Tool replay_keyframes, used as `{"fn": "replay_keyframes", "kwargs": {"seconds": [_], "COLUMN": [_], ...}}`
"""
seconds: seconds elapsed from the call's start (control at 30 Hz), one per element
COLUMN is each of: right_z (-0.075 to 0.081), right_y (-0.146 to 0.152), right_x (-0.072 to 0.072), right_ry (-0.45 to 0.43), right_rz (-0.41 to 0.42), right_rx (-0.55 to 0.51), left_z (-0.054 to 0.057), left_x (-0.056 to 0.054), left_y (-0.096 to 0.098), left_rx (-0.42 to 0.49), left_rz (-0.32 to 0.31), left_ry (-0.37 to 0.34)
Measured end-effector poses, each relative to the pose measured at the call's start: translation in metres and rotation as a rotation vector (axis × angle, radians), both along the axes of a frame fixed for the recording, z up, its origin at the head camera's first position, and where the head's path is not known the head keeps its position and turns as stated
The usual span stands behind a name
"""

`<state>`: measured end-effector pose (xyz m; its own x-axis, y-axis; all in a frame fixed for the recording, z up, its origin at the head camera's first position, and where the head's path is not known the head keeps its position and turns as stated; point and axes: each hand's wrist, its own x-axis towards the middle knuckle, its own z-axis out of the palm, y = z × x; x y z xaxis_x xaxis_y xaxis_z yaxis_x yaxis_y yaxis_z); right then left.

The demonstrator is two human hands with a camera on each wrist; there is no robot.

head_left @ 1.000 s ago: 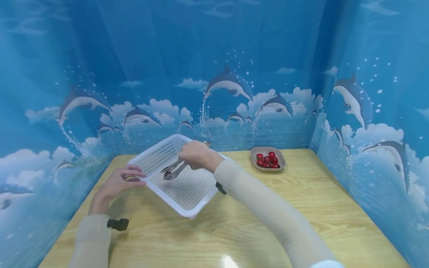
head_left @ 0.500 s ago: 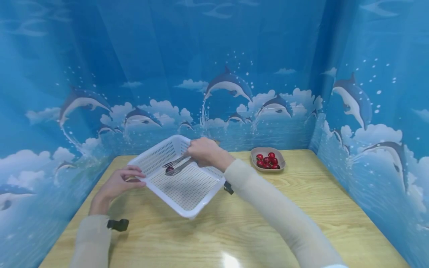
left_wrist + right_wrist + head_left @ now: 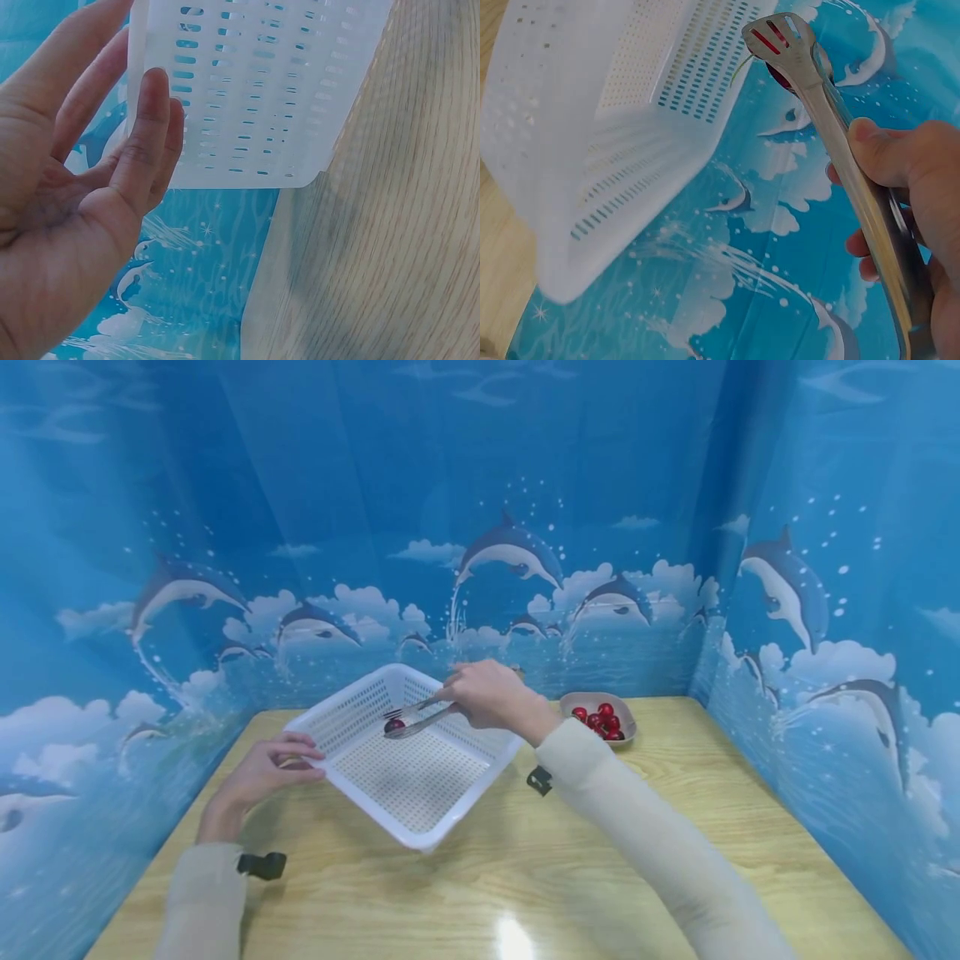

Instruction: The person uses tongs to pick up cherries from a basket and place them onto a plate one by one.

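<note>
My left hand (image 3: 266,772) pinches the left corner of a white perforated plastic basket (image 3: 416,838) between thumb and fingers. The basket is tilted, its inside facing me. In my right hand (image 3: 495,697) is a pair of metal tongs (image 3: 855,187), gripped around its arms. A dark red cherry (image 3: 394,725) sits between the slotted tong heads, its green stem (image 3: 740,69) sticking out in the right wrist view. In the head view, tongs and cherry overlap the basket's interior. The left wrist view shows the thumb and fingers at the basket's outer wall (image 3: 247,120).
A small beige bowl (image 3: 568,700) with several red cherries (image 3: 604,710) stands at the back right of the wooden table (image 3: 675,827), partly behind the right forearm. Blue dolphin-print curtains (image 3: 337,485) enclose the back and sides.
The right hand has moved right and slightly up with the tongs and cherry, away from the basket's left part. The left hand and basket stay nearly still.
</note>
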<state>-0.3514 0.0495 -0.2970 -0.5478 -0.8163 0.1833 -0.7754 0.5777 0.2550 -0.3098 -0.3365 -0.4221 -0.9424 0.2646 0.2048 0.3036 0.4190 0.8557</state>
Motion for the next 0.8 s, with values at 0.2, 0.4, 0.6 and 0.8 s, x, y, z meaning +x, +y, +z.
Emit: {"fn": "replay_keyframes", "kwargs": {"seconds": [0.2,0.4,0.6,0.8], "right_z": [0.001,-0.002,-0.003,-0.006], "right_y": [0.02,0.042,0.061,0.083], "right_x": [0.003,0.004,0.004,0.004], "right_ry": [0.025,0.071,0.124,0.173], "right_rz": [-0.001,0.042,0.079,0.085], "right_rx": [-0.039,-0.115,-0.185,-0.241], "left_z": [-0.002,-0.003,-0.002,-0.002], "left_x": [0.0,-0.001,-0.002,-0.002], "left_y": [-0.002,-0.003,-0.003,-0.002], "left_rx": [0.005,-0.019,-0.011,-0.001], "left_rz": [-0.008,0.01,0.004,0.001], "left_ry": [-0.012,-0.015,-0.026,-0.036]}}
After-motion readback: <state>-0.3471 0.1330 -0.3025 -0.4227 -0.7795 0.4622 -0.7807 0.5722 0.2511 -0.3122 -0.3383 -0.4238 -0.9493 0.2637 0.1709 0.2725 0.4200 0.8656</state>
